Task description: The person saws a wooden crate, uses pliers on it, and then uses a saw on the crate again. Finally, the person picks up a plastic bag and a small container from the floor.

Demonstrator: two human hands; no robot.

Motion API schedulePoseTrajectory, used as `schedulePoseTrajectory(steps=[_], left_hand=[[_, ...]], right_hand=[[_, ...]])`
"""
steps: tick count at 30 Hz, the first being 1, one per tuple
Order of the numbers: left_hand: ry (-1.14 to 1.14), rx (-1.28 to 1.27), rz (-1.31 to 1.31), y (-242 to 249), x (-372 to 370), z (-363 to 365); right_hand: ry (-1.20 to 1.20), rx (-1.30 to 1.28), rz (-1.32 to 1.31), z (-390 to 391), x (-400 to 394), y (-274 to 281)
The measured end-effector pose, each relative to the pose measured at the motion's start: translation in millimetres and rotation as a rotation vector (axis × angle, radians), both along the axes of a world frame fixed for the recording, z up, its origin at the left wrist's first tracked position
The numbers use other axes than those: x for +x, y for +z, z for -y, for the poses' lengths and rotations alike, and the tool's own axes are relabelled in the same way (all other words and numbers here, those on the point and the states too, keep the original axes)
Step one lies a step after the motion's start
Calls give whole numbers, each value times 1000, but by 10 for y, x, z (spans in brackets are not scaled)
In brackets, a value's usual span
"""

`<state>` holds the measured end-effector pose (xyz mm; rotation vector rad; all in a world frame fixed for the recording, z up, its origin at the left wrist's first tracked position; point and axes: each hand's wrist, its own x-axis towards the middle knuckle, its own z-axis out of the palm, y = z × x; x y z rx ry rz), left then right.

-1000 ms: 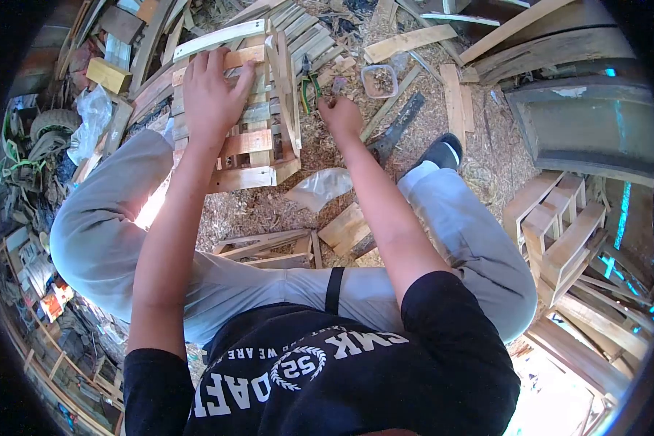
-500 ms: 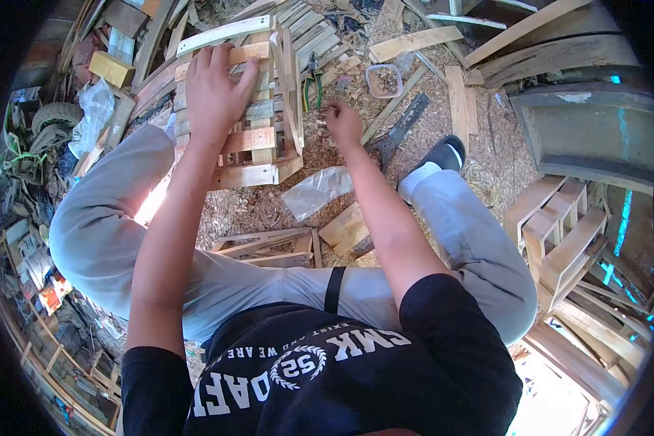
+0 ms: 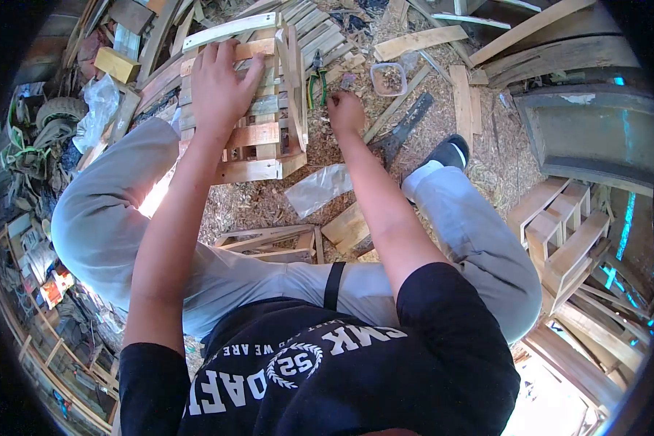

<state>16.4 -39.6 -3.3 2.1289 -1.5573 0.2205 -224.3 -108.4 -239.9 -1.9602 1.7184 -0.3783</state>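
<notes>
A slatted wooden crate [image 3: 258, 135] stands between my legs at the upper left. My left hand [image 3: 224, 87] lies on its slats, fingers over an upper slat and thumb apart. My right hand [image 3: 346, 113] is just right of the crate, over the wood shavings, with its fingers curled together; whatever they hold, if anything, is too small to make out. Green-handled pliers [image 3: 317, 83] lie between the crate and my right hand. A clear plastic tub [image 3: 389, 78] with small pieces in it sits up and to the right of that hand.
A dark metal bar [image 3: 403, 131] lies right of my right forearm. A clear plastic bag [image 3: 318, 190] rests below the crate. Small wooden frames [image 3: 563, 236] are stacked at the right. Loose boards [image 3: 421, 42] lie at the top.
My right hand has moved slightly up, nearer the pliers. The whole view has shifted a little. My left hand remains on the crate.
</notes>
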Motion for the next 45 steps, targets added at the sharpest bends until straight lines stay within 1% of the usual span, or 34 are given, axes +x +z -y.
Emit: schedulePoseTrajectory(steps=[4,8,10,11,13,14,16,17,19,23,25,26,27,28,29,30,32,33,35,37,39,42,45], left_hand=[[13,10,-1,-4,7,2],[16,22,-11,-2,7,-3],[8,-6,34,-53,46,10],[13,-6,31,-68,58,11],[19,-8,42,-53,45,8],[29,-9,37,-42,43,7],[20,-20,1,-32,49,3],[29,-22,-5,-33,56,-10],[19,-27,-23,-56,65,-5],[25,-65,-14,-77,65,-8],[15,-5,10,-40,60,-23],[17,-6,8,-24,59,-28],[17,-7,8,-26,59,-26],[16,-9,8,-34,56,-18],[16,-11,6,-41,57,-10],[15,-20,13,-53,66,-5],[14,-26,20,-58,63,-12],[15,-15,11,-51,60,-14],[19,-2,4,-40,65,-9],[12,-15,8,-29,66,-10],[22,9,1,-21,66,-17],[20,11,-3,-15,56,-2],[15,-5,8,-34,67,0]], right_hand=[[20,21,-46,27,33,12],[-2,-2,-39,32,22,-51],[81,-88,209,57,-80,-177],[86,-87,207,99,-140,-225],[4,-32,496,229,-308,-271],[14,-31,491,332,-414,-278],[-263,321,764,518,-627,-222],[-255,322,756,552,-720,-170],[-484,564,1307,578,-862,61],[-509,586,1342,557,-1037,138],[-424,707,1658,511,-1100,43],[-422,707,1655,505,-1097,-21],[-545,660,1382,429,-958,178],[-654,604,1105,400,-916,195],[-479,417,785,371,-951,-109],[-479,416,784,316,-961,-226],[-124,-57,156,185,-880,-358],[-132,98,71,91,-763,34],[-165,86,72,-38,-647,137],[-199,78,73,-77,-587,97],[-201,70,-43,-77,-548,58],[-207,87,-60,-69,-566,7],[-246,50,10,-92,-531,-13]])
